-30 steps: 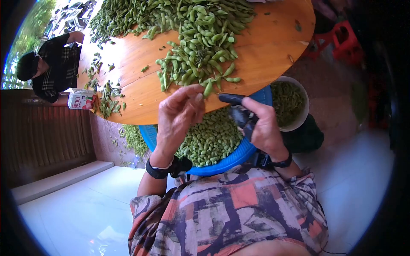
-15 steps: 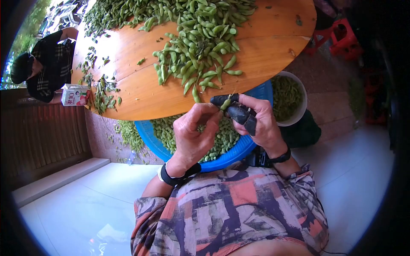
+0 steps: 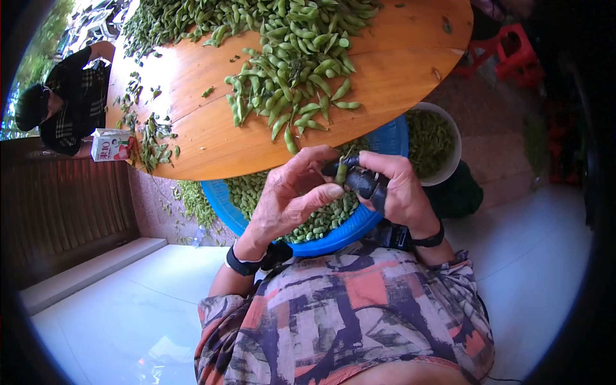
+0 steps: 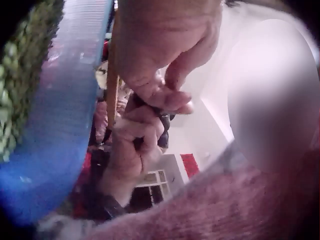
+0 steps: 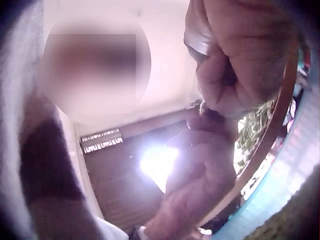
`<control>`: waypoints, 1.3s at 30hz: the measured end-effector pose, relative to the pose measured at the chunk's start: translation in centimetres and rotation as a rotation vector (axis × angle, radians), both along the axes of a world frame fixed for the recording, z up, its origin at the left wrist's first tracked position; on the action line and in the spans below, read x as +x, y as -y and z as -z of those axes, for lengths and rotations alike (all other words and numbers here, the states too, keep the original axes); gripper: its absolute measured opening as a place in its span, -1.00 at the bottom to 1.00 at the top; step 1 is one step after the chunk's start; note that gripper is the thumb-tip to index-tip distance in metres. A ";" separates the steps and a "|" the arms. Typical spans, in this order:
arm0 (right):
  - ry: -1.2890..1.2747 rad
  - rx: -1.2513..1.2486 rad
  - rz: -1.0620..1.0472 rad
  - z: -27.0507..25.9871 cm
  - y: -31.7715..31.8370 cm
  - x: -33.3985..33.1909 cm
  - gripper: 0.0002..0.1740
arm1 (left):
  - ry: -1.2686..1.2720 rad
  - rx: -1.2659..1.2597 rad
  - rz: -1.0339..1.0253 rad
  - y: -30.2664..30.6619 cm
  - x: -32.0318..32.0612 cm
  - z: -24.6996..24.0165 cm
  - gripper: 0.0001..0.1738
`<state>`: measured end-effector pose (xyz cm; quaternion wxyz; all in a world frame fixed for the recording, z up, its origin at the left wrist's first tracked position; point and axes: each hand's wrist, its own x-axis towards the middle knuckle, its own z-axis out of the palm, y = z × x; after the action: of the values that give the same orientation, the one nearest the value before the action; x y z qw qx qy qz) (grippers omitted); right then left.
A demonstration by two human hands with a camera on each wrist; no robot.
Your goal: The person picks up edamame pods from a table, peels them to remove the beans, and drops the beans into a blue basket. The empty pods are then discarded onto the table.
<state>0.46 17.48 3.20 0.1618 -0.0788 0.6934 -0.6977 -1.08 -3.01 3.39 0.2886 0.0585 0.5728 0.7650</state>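
Observation:
In the head view, a green soybean pod (image 3: 342, 173) stands upright between both hands, over the blue basket (image 3: 372, 224) of shelled beans. My right hand (image 3: 401, 189) pinches it with thumb and finger in black coverings (image 3: 366, 184). From the other side, my left hand (image 3: 289, 192) has its curled fingers and thumb at the pod, the thumb tip at its lower end. Both hands meet at the fingertips in the left wrist view, where the left hand (image 4: 165, 55) hides the pod. The right wrist view shows the right hand (image 5: 245, 55) above the left.
A heap of soybean pods (image 3: 289, 70) covers part of the wooden table (image 3: 398, 77). A white bucket (image 3: 457, 151) of greens stands right of the basket, before a red stool (image 3: 516, 58). Another person (image 3: 70, 96) sits at the left by a drink carton (image 3: 110, 145).
My left hand moved from the pods at the table edge to the right hand, over the basket. A pod now sits between the hands, and the left thumb has swung out under it.

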 end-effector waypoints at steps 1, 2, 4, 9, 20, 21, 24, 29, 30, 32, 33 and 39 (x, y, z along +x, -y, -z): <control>-0.051 0.105 -0.015 -0.3 0.0 -0.1 -0.77 | -0.266 -0.234 -0.021 -0.1 -0.1 0.1 -0.63; -0.048 0.107 -0.016 -0.1 -0.1 0.1 -0.77 | -0.531 -0.468 -0.044 -0.1 -0.1 0.2 -0.69; -0.301 0.281 -0.050 0.6 -0.2 0.3 -0.77 | -0.475 -0.531 -0.084 -0.6 -0.1 -0.8 -0.76; -0.266 0.082 -0.202 1.3 -1.4 0.2 -0.78 | -0.086 0.090 0.040 -0.3 -0.4 1.1 -0.87; -0.365 0.213 0.023 1.0 -0.3 0.6 -0.85 | -0.212 -0.419 -0.021 -1.1 1.0 1.2 -0.74; -0.366 0.213 0.023 0.9 -0.5 0.6 -0.85 | -0.311 -0.475 -0.007 -1.1 0.9 1.3 -0.76; -0.307 0.291 -0.015 0.5 -0.7 0.7 -0.82 | -0.322 -0.434 -0.020 -0.7 1.0 1.5 -0.76; -0.507 0.486 0.166 1.4 1.3 2.0 -0.56 | -0.043 -0.306 0.015 -0.9 0.7 1.3 -0.67; -0.509 0.487 0.163 1.6 1.8 2.4 -0.56 | 0.114 -0.160 -0.047 -1.3 0.8 1.6 -0.66; -0.579 0.586 0.245 2.1 2.7 3.1 -0.45 | 0.181 -0.016 -0.087 -2.0 1.0 2.2 -0.66; -0.568 0.591 0.232 2.3 2.9 3.4 -0.40 | 0.173 0.055 -0.149 -2.4 1.1 2.5 -0.67; -0.705 0.646 0.392 3.2 3.8 3.1 -0.68 | 0.276 0.324 -0.338 -3.9 2.3 3.9 -0.65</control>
<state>3.58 13.72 -0.01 -0.1995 -0.1236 0.8876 -0.3963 1.22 0.84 -0.49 0.2191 -0.0973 0.3997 0.8848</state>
